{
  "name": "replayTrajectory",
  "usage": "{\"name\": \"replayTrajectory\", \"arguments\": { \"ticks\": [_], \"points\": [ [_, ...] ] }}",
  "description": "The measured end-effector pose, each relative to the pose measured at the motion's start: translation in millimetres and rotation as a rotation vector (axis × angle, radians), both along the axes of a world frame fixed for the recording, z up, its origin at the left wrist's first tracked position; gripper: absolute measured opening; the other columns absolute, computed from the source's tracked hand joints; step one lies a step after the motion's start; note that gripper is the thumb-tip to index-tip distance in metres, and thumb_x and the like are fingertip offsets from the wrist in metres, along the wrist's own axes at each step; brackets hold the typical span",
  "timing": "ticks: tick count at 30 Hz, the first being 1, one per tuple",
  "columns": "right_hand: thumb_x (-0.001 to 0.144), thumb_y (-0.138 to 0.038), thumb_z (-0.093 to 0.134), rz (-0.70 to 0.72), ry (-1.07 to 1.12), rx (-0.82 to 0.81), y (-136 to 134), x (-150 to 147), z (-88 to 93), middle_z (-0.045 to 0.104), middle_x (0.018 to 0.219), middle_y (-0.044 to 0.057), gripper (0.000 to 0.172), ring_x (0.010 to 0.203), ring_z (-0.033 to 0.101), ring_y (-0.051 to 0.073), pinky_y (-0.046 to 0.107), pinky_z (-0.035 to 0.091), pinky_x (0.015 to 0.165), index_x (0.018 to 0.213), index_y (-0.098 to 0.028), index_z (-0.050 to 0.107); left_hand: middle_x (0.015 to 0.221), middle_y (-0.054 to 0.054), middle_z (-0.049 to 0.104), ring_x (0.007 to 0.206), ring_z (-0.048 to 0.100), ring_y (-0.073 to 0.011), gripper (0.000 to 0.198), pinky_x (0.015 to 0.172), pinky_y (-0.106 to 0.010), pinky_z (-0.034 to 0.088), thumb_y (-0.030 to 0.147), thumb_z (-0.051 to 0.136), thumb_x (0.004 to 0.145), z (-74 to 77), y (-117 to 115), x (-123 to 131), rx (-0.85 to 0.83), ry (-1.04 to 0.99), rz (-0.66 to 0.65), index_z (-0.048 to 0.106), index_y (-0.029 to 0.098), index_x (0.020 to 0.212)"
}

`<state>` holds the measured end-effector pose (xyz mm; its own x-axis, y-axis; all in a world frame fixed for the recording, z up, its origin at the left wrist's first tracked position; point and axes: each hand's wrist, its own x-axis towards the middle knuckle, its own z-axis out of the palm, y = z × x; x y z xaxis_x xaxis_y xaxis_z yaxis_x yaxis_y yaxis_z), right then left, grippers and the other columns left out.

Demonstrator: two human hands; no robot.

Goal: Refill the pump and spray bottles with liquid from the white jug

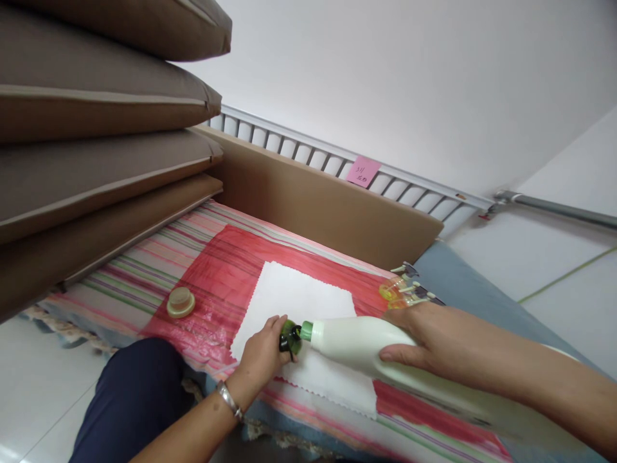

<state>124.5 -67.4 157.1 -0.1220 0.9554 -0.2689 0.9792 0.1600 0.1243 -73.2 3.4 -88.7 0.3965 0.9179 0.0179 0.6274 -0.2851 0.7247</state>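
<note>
My left hand [264,347] is closed round a small dark green bottle [290,337], its mouth turned to the right. My right hand [424,337] grips a large pale green bottle [357,341], tipped nearly flat. The green neck of this large bottle meets the small bottle's mouth; whether liquid is flowing I cannot tell. Both are above a white cloth [308,292] with zigzag edges. Just beyond my right hand lie small clear containers with yellow parts [398,290], partly hidden by it. A pale green cap [180,302] sits off to the left.
A red translucent sheet [212,270] lies under the cloth on a striped bed cover [125,280]. Brown cushions [106,154] are stacked at the left. A brown board [318,196] and white radiator [303,153] with a pink note [364,172] stand behind.
</note>
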Motion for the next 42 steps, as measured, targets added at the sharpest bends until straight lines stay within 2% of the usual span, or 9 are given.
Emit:
{"name": "replayTrajectory", "arguments": {
  "ticks": [15,42],
  "points": [
    [0.079,-0.054,0.053,0.008,-0.031,-0.08,4.2,-8.4,4.7,0.068,0.079,0.006,0.032,0.069,0.062,0.025,0.034,0.044,0.059,0.083,-0.024,0.064,0.137,-0.001,0.046,0.112,0.055,-0.0217,0.073,0.089,-0.026,0.042,0.03,0.071,0.066,2.7,0.3,0.3,-0.02,0.004,-0.001,0.04,0.026,0.132],
    [0.077,-0.052,0.056,0.037,-0.076,-0.06,10.2,-18.4,8.7,0.068,0.081,0.005,0.028,0.072,0.062,0.026,0.034,0.043,0.059,0.08,-0.025,0.062,0.138,-0.001,0.045,0.113,0.054,-0.0224,0.071,0.09,-0.027,0.042,0.028,0.07,0.067,5.6,-1.4,0.0,-0.037,-0.008,0.004,0.04,0.026,0.132]
  ]
}}
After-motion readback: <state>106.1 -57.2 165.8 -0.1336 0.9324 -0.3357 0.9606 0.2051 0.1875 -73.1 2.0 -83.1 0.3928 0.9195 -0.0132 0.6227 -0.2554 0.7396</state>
